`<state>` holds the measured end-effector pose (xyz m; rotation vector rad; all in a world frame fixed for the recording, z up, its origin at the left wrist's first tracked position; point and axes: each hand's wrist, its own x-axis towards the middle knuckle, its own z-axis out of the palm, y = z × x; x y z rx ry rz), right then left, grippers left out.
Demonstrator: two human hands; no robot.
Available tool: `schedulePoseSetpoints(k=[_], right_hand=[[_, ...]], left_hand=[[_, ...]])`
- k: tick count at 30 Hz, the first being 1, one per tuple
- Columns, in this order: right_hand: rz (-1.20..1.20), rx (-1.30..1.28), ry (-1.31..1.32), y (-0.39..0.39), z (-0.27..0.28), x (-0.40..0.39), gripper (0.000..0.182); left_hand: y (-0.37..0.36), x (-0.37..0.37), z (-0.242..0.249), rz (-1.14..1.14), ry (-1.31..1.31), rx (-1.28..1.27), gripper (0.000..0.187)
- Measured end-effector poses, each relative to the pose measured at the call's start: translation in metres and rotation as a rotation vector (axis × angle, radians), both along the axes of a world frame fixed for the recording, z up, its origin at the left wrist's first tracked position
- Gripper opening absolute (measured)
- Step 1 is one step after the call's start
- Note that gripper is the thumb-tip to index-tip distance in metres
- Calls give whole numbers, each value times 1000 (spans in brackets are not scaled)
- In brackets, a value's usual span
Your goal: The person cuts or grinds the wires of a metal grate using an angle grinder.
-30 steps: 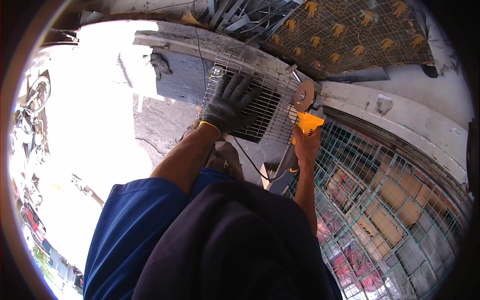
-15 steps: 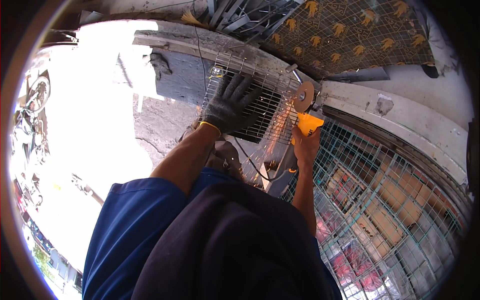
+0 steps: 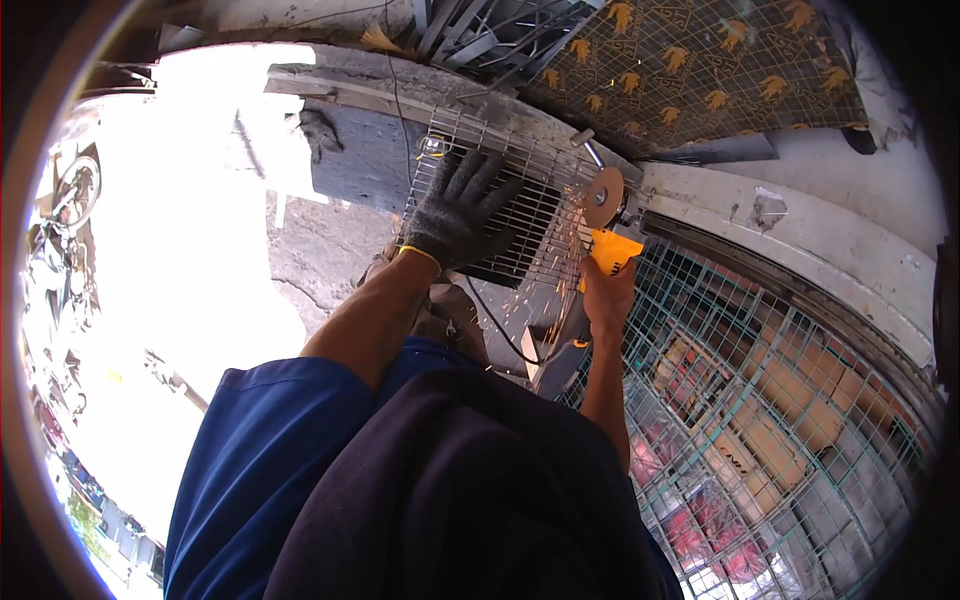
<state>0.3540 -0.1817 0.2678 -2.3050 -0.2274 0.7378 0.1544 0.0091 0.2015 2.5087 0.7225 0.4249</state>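
My left hand [image 3: 455,212], in a dark grey work glove with a yellow cuff, lies flat with spread fingers on a metal wire grid [image 3: 545,212]. Bare, my right hand [image 3: 607,293] is wrapped round a yellow angle grinder [image 3: 614,250]. The grinder's brown disc [image 3: 603,197] stands at the right edge of the grid, and orange sparks [image 3: 575,228] fly from there down toward my legs. A dark cord [image 3: 495,325] runs from the grinder's rear across to the left. Whether the disc's edge touches a wire is too small to tell.
A hammer [image 3: 588,146] lies just beyond the grid. A loose grey glove [image 3: 320,132] rests on a dark board [image 3: 365,160] to the left. Metal offcuts [image 3: 480,40] are piled at the back. Green wire mesh [image 3: 740,400] covers cardboard boxes [image 3: 765,445] on the right.
The grinder and my right hand have shifted slightly left. The spark stream has become thinner and more scattered. My left hand stays in place on the grid.
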Motion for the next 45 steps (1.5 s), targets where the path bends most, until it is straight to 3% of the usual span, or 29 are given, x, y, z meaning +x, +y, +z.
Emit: schedulePoseSetpoints(k=[45], right_hand=[[23, -34, -73, 5, -4, 6, 50]], left_hand=[[0, 1, 0, -10, 29, -30, 84]])
